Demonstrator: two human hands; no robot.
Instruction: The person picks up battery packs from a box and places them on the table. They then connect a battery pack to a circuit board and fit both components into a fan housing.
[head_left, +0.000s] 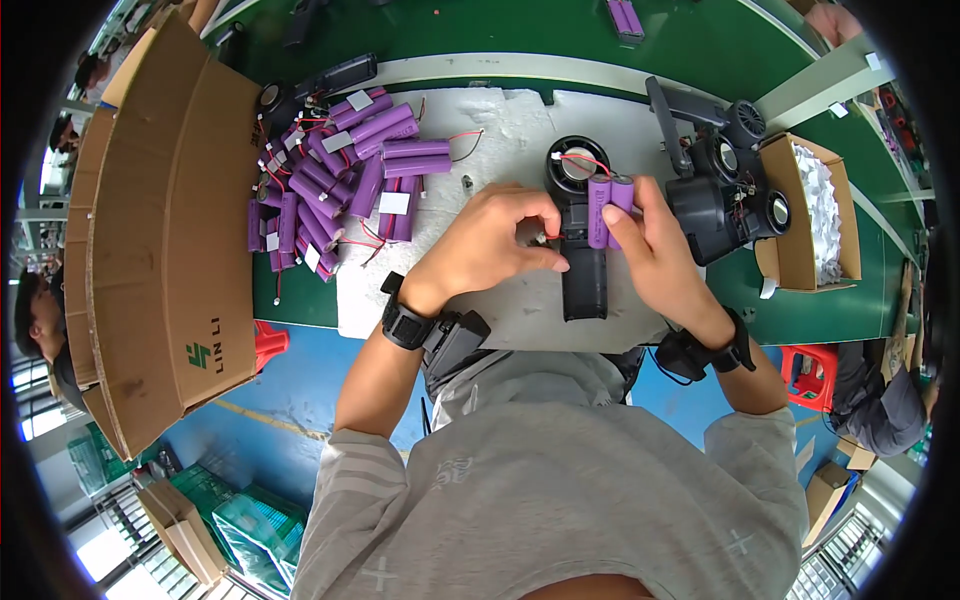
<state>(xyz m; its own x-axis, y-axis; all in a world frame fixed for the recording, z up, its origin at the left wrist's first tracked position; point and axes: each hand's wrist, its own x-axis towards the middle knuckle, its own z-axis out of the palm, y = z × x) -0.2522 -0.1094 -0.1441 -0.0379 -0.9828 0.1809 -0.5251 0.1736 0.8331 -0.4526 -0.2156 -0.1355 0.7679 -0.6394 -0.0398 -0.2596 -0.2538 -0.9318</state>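
My right hand is closed on a battery pack of two purple cylindrical cells, pinched between thumb and fingers over a black handheld fan body. A red wire arcs from the pack's top across the fan's round head. My left hand curls at the body's left edge, its index finger and thumb against it. Between them shows a small white connector with a red wire; whether the fingers grip it is unclear. The fan body lies on a white foam sheet.
Many purple battery packs with wires are heaped at left, beside a tall cardboard box. More black fan bodies lie at right, next to a small carton with white contents. Another pack sits on the green table.
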